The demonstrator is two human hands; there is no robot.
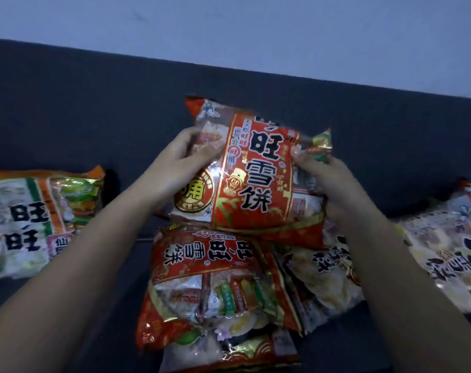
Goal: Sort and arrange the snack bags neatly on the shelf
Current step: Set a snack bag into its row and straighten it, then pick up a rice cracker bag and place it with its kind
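Note:
A red snack bag (256, 168) with large black characters is held up at the centre of the head view, tilted. My left hand (175, 162) grips its left edge and my right hand (323, 181) grips its right edge. Below it lies a pile of bags: a second red bag (207, 281) lies flat with its print upside down, a pale bag (325, 275) sits to its right, and another bag (229, 351) pokes out at the bottom edge.
A green and orange snack bag (40, 222) lies at the far left on the dark surface (94, 117). A pale bag (449, 254) lies at the far right. A light wall (229, 30) runs behind the dark surface.

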